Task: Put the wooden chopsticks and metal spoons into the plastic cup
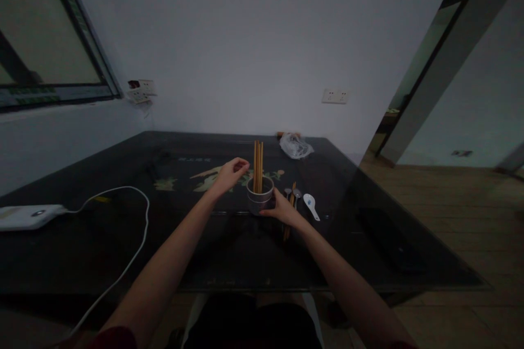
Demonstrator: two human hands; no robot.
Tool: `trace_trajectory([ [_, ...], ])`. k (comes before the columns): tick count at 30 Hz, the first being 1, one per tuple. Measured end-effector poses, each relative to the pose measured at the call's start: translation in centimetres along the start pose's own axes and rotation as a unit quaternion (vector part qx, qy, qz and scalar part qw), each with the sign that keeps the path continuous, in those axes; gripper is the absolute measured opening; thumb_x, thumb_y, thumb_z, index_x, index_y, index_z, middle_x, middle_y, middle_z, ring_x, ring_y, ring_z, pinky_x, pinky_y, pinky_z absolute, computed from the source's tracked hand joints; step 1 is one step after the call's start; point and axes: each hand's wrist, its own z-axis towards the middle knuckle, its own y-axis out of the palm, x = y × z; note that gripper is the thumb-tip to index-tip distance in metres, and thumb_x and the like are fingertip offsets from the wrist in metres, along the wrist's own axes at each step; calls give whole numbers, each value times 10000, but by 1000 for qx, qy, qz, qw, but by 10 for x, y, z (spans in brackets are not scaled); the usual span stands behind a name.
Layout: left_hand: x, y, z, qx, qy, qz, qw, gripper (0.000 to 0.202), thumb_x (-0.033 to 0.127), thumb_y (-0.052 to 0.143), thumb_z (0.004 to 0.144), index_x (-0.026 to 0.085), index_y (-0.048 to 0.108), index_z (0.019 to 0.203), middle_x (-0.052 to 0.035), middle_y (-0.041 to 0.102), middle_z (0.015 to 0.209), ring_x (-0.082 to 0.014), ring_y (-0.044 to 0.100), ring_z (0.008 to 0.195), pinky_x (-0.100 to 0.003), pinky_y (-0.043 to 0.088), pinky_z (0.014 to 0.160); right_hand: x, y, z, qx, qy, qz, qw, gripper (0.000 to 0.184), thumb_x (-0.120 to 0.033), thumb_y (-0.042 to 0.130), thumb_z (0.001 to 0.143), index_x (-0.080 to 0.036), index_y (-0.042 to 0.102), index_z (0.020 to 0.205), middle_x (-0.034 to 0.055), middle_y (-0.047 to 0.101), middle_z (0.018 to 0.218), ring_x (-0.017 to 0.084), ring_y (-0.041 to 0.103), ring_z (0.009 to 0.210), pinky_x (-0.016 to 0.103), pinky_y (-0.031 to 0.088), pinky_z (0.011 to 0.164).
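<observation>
A grey metal cup [254, 205] stands upright on the dark table, with several wooden chopsticks [258, 166] rising out of it. My right hand [282, 209] is wrapped around the cup's right side, thumb low on the front. To the left of the chopsticks, my left hand [231, 173] hovers with fingers loosely curved and a gap at the thumb; nothing shows in it. Beside my right hand lie metal spoons [297, 194] and more chopsticks [287, 233], partly hidden by that hand and wrist. A white soup spoon [311, 206] rests farther right.
A crumpled clear plastic bag [295, 146] sits at the table's back edge. On the left, a white device [30, 217] trails a white cable [146, 212] across the table [184, 262]. A dark flat object [391, 240] lies on the right.
</observation>
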Motion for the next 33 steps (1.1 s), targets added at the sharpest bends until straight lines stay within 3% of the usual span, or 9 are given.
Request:
trace_trajectory([
  [5, 0, 4, -23, 56, -18, -58, 997, 313, 416, 538, 799, 144, 577, 948, -75, 642, 918, -152, 619, 815, -261, 488, 732, 5, -6, 0, -7, 33, -12, 999, 860, -144, 800, 524, -147, 404, 1288, 145, 535, 1235, 249, 542, 1127, 413, 428, 981],
  [9, 5, 11, -49, 135, 21, -83, 987, 241, 362, 521, 835, 152, 580, 937, -49, 627, 872, -138, 608, 798, -262, 485, 753, 6, -14, -2, 3, 75, -31, 997, 907, -103, 772, 533, -177, 357, 1336, 125, 546, 1184, 220, 588, 1027, 388, 490, 883],
  [14, 22, 13, -76, 160, 142, -10, 977, 167, 275, 483, 869, 162, 598, 909, -29, 624, 785, -135, 600, 722, -267, 485, 699, -5, -37, -1, 26, 80, -76, 994, 601, -123, 676, 652, -166, 496, 1224, 89, 598, 1073, 150, 627, 813, 281, 516, 694],
  [16, 31, 17, -84, 129, 250, 61, 958, 134, 208, 483, 857, 169, 606, 895, -28, 641, 775, -140, 608, 738, -275, 484, 715, -13, -49, -1, 44, 68, -125, 989, 438, -146, 641, 699, -145, 569, 1131, 64, 638, 959, 137, 624, 752, 262, 498, 680],
  [19, 42, 33, -98, 16, 412, 127, 902, 150, 136, 476, 836, 174, 600, 912, -30, 668, 790, -135, 616, 749, -265, 478, 704, -22, -67, -3, 97, 66, -212, 970, 238, -187, 600, 750, -147, 646, 980, 40, 666, 822, 143, 626, 741, 248, 472, 691],
  [21, 46, 49, -107, -77, 451, 158, 875, 162, 146, 471, 842, 171, 596, 942, -38, 673, 816, -135, 612, 745, -259, 472, 680, -24, -74, -6, 132, 95, -274, 948, 173, -213, 587, 771, -164, 669, 915, 39, 680, 801, 154, 635, 761, 244, 459, 691],
  [26, 45, 82, -123, -250, 404, 217, 853, 237, 251, 458, 885, 174, 571, 1080, -93, 632, 1052, -178, 589, 951, -305, 478, 829, -26, -74, -15, 139, 212, -426, 869, 191, -325, 554, 820, -211, 690, 891, 76, 702, 912, 215, 651, 878, 281, 446, 713],
  [29, 42, 89, -125, -279, 347, 208, 871, 287, 268, 486, 878, 177, 532, 1147, -109, 573, 1162, -200, 532, 1084, -328, 456, 928, -29, -64, -16, 111, 240, -481, 836, 224, -347, 520, 844, -214, 682, 922, 104, 689, 991, 247, 649, 932, 311, 452, 736],
  [33, 38, 91, -126, -271, 289, 201, 896, 302, 240, 476, 881, 186, 504, 1177, -108, 535, 1216, -206, 485, 1164, -340, 441, 976, -37, -50, -16, 82, 247, -516, 816, 231, -329, 524, 844, -187, 673, 949, 130, 678, 1018, 265, 648, 954, 329, 465, 748],
])
